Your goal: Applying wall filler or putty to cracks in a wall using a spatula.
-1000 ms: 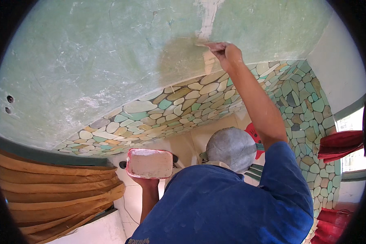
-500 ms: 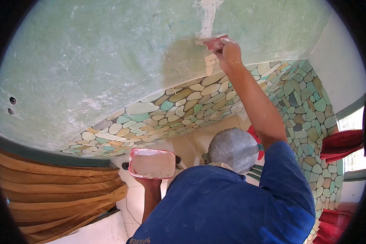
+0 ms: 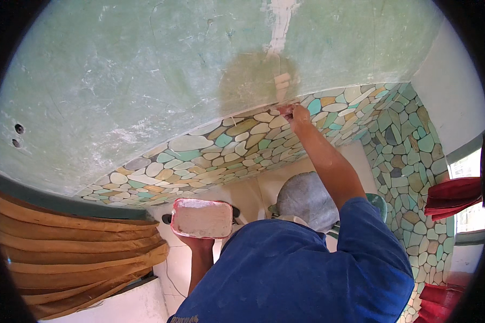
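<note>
Near the top edge of the pebble-pattern tiles (image 3: 194, 156), my right hand (image 3: 299, 118) grips a small red, putty-smeared scraper (image 3: 284, 111) against the wall. Just above it, a pale vertical patch (image 3: 279, 24) runs up the green painted wall (image 3: 118, 81), partly under a shadow. My left hand (image 3: 198, 242) holds a red-rimmed rectangular tub (image 3: 202, 201) of pale paste from below, held level at lower centre. Its fingers are mostly hidden under the tub.
A grey round object (image 3: 304, 199) sits beside my body, partly over green plastic (image 3: 376, 204). An orange curtain (image 3: 75, 247) hangs at left, red curtains (image 3: 450, 196) by a window at right. A cable (image 3: 172, 282) lies on tiled floor (image 3: 253, 188) near my feet.
My right hand has moved down the wall with the scraper, from the pale patch to the tiles' top edge. A red shape behind the grey object is now hidden.
</note>
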Demonstrator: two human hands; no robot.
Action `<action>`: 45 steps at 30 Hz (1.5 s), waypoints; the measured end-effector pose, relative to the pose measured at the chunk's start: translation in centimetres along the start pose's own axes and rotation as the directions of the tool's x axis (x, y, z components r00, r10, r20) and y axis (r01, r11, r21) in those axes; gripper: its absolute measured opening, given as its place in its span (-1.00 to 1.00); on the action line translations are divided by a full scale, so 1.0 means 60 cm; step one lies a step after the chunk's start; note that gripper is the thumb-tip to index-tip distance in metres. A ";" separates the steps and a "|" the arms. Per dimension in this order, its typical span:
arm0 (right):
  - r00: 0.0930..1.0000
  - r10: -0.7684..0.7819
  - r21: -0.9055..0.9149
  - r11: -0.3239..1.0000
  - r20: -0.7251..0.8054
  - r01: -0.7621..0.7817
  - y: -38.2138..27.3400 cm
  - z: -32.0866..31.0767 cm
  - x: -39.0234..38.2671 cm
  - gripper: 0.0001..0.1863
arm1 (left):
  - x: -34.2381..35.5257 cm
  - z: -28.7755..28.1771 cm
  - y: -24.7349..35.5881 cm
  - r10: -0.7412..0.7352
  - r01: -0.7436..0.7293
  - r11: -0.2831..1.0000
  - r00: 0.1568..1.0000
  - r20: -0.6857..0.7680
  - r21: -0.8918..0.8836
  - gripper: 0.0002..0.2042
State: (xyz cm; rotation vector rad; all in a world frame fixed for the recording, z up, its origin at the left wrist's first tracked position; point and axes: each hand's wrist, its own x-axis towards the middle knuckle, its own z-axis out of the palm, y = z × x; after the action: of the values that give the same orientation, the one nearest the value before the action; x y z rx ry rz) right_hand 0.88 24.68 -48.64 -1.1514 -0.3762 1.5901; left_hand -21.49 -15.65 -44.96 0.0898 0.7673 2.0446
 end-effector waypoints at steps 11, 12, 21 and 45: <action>0.977 -0.111 0.153 0.985 0.181 0.084 -0.090 0.063 0.027 -0.74 | 0.006 -0.010 -0.006 -0.011 0.009 0.999 0.999 -0.034 -0.052 -0.48; 0.964 -0.134 0.196 0.977 0.228 0.089 -0.101 0.070 0.016 -0.76 | 0.007 -0.011 -0.007 -0.009 0.009 0.999 1.000 0.011 -0.040 -0.47; 0.951 -0.217 0.210 0.963 0.222 0.170 -0.204 0.142 -0.079 -0.83 | 0.031 -0.015 -0.022 -0.047 0.053 0.998 0.990 0.132 -0.039 -0.43; 0.852 -0.424 0.288 0.895 0.309 0.341 -0.098 -0.003 -0.169 -0.72 | 0.029 0.017 -0.011 -0.028 0.027 0.996 1.000 -0.010 -0.085 -0.47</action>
State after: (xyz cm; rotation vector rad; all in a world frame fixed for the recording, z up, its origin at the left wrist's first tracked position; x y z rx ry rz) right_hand 3.81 17.90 -39.56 -0.5557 -0.6149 1.4364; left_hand -21.65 -13.54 -44.93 0.0194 0.6838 2.0505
